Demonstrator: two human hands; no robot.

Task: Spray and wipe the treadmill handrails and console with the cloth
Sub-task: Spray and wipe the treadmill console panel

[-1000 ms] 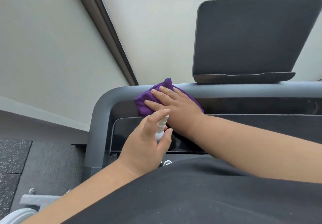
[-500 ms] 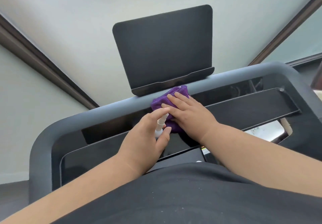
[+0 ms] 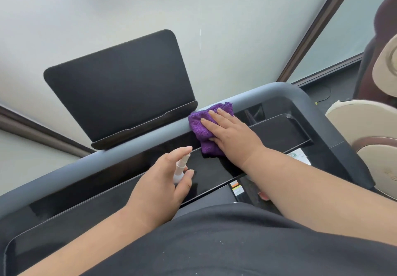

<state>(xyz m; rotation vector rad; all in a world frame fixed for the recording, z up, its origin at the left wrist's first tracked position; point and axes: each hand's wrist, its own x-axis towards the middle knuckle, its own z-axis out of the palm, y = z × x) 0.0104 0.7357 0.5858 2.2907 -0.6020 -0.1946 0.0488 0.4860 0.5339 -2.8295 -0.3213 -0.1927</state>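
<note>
head view: right hand flat, fingers spread and together-ish, palm pressed down on the purple cloth; not gripping, just pinning it. cloth lies bunched across the grey handrail and hangs over onto the front edge of the glossy black console, just right of the black tablet holder that stands on the rail's far side. left hand closed around a small white spray bottle, index finger resting on the nozzle top, thumb against its side; bottle held over the console's middle, near the cloth but apart from it. handrail curves down at the right corner. black shirt fills the lower frame. beige and maroon chair beyond the right side.
</note>
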